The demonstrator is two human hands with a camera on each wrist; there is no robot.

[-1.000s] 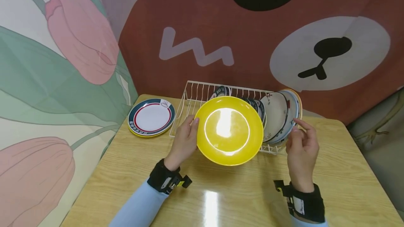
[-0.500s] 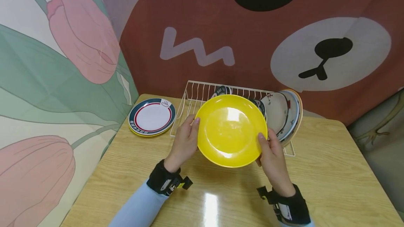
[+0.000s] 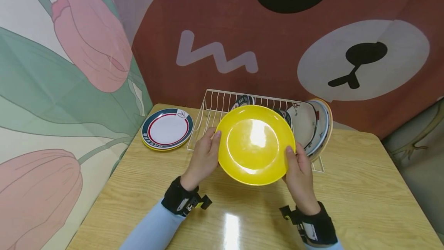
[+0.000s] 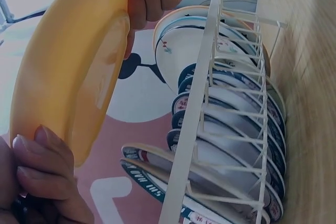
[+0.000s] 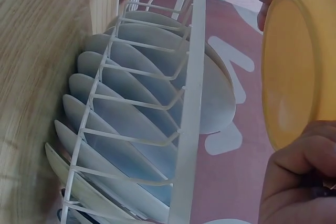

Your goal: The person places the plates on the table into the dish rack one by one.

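Observation:
A glossy yellow plate (image 3: 254, 146) is held up in front of the rack, its inner face tilted toward the head camera. My left hand (image 3: 203, 159) grips its left rim, thumb on the front. At the right rim my right hand (image 3: 300, 176) pinches it the same way, thumb in front and fingers behind. Both wrist views show the underside of the yellow plate (image 4: 79, 72) raised beside the white wire dish rack (image 4: 202, 77). Several plates (image 5: 126, 77) stand on edge between that rack's wires.
On the wooden table (image 3: 360, 188), left of the rack, lies a white plate (image 3: 168, 128) with a dark blue and red rim, stacked over a yellow edge. Larger plates (image 3: 305, 124) lean at the rack's right end. A printed curtain (image 3: 222, 18) hangs close behind.
My right hand has left the large plates at the rack's right end and moved left to grip the yellow plate's right rim. The yellow plate has shifted slightly right.

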